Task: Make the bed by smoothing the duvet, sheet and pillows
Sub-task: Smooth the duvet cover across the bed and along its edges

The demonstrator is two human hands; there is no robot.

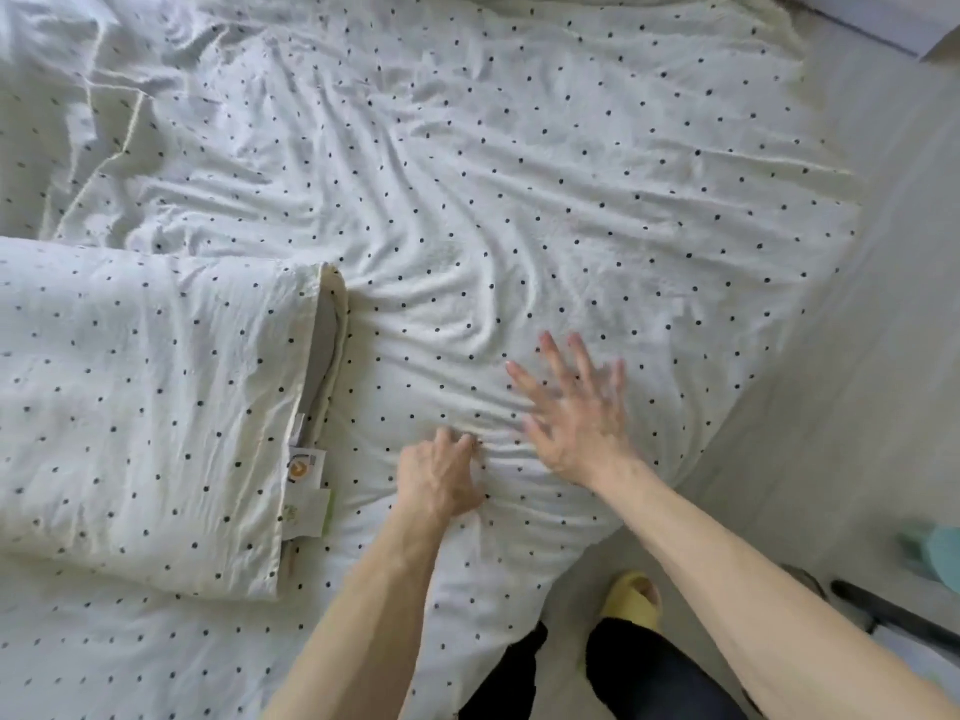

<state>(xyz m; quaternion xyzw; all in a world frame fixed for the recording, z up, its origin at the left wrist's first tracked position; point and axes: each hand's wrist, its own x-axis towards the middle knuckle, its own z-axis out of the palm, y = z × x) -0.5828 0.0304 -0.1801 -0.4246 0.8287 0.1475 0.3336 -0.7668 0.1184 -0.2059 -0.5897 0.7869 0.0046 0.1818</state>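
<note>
Sheet (493, 200) with the black dots covers the whole bed and is pretty wrinkled in the middle, with creases fanning out from the near edge. Left hand (441, 475) has its fingers curled into a fold there, I'd guess to pin the cloth so the right hand (576, 413) can sweep it flat. Right fingers (553, 356) are spread wide and hold nothing; they're blurry, so contact is hard to call. Pillow (145, 407) sits to the left.

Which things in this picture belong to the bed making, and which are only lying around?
For the job: wrinkled white sheet with black dots; white dotted pillow; left hand, gripping the sheet; right hand, spread open.
Just there: yellow slipper; blurred teal object at right edge; black bar, lower right.
</note>
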